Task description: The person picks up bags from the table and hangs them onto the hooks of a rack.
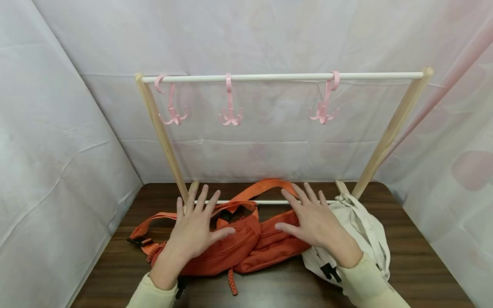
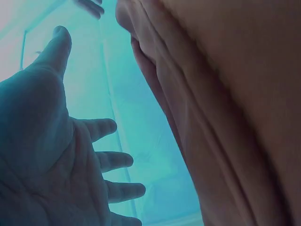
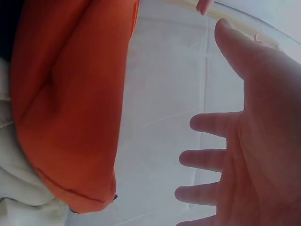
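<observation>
Left post: I see the pale wooden post (image 1: pixel 159 128) of the rack rising beyond the left hand's fingers.
Left hook: a pink four-prong hanger (image 1: pixel 174 116) hangs on the white rail (image 1: pixel 277 77), up past those fingers.
Loose strap: an orange strap (image 1: pixel 154 220) with a black buckle (image 1: pixel 135 241) lies on the bench (image 1: pixel 416 239), left of the left fingers.
Left hand: I have the left hand (image 1: pixel 194 231) with its fingers spread apart, hovering just over the bags.
Left bag: an orange-red waist pack (image 1: pixel 219 256) lies below the left thumb, its rounded end over its neighbour.
Middle hook: a second pink hanger (image 1: pixel 230 115) hangs beyond the left fingertips.
Right pack: another orange-red waist pack (image 1: pixel 275 252) lies between the two hands, just below the right thumb.
Right hand: the right hand (image 1: pixel 313 220) also has its fingers apart; my right wrist view shows a gap between them and the orange-red fabric.
Right hook: a third pink hanger (image 1: pixel 322 112) hangs beyond the right fingertips.
Pale bag: an off-white bag (image 1: pixel 362 231) sits right of the right fingers, partly behind that hand.
</observation>
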`<state>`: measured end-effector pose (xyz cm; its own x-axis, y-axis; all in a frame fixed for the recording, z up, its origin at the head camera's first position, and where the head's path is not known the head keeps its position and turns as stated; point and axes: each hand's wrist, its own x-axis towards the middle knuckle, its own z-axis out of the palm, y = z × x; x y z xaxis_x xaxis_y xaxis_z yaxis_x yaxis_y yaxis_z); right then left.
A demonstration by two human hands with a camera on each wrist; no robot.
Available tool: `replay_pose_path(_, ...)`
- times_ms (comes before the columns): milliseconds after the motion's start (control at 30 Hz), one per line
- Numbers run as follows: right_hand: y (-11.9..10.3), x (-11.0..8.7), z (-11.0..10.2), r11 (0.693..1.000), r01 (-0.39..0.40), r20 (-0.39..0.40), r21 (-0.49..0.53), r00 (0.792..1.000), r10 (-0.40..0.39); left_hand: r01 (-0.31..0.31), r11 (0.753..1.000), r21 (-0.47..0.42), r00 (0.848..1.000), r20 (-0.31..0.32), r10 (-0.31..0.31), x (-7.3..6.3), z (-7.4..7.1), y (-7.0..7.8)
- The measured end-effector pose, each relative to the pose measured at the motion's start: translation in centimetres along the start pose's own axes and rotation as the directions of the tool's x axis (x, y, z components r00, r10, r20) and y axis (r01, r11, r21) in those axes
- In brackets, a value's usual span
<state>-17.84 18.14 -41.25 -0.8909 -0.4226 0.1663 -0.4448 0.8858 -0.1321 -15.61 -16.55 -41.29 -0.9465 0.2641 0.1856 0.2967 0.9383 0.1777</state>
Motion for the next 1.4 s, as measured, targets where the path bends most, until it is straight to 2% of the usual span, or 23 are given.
replay_pose_path(367,-1.4,1.6,-0.5,0.998,0.048,0.011,-0.031,0.999,-0.048,0.005,1.0,-0.026,0.999,0.051,-0.004,0.4,-0.3,-2.3)
replay_pose_path(700,-2.5,3.3,-0.9,0.993,0.103,0.046,-0.06,0.994,-0.101,-0.008,1.0,0.023,0.998,0.062,0.006,0.8,-0.1,-4.8)
replay_pose_path(867,-3.2,4.3,-0.8,0.984,0.158,0.048,-0.084,0.987,-0.155,-0.009,0.999,0.044,0.997,0.079,0.005,1.0,-0.2,-5.9)
replay_pose_path(1033,-3.7,5.6,-0.6,0.965,0.238,0.039,-0.113,0.971,-0.235,-0.02,0.998,0.054,0.995,0.099,0.015,1.3,0.0,-6.7)
replay_pose_path(1233,-4.5,7.1,-0.4,0.949,0.284,0.106,-0.136,0.957,-0.271,-0.039,0.997,0.072,0.988,0.15,0.028,1.7,0.6,-7.9)
replay_pose_path(1400,-5.0,7.9,-0.4,0.944,0.287,0.14,-0.16,0.954,-0.267,-0.038,0.995,0.096,0.974,0.225,0.016,2.1,1.2,-8.8)
